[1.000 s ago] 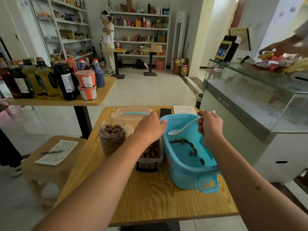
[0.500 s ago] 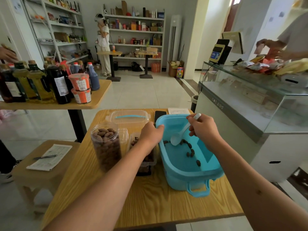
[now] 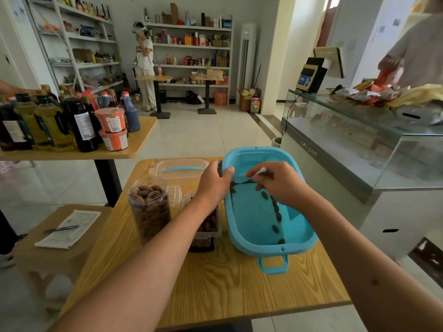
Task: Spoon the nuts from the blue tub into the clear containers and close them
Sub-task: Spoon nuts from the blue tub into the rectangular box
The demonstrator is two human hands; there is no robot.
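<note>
On the wooden bench, from the left, stands a tall round clear jar filled with almonds, lid off. Next to it sits a low rectangular clear container, partly filled and largely hidden behind the left forearm. Behind both lies a clear lid with a blue handle.

The left hand grasps the near-left rim of the blue tub, thumb hooked over the edge. A moment ago the tub sat flat; now its far end is lifted and tipped toward the person, so the last few almonds have slid into a line down the tub's floor. That suggests the tub is nearly spent and the remaining nuts are being gathered for final scoops.

The right hand is clenched on a white spoon, of which only the handle tip shows; whether the bowl carries nuts cannot be told. The jar's own lid is not visible.
</note>
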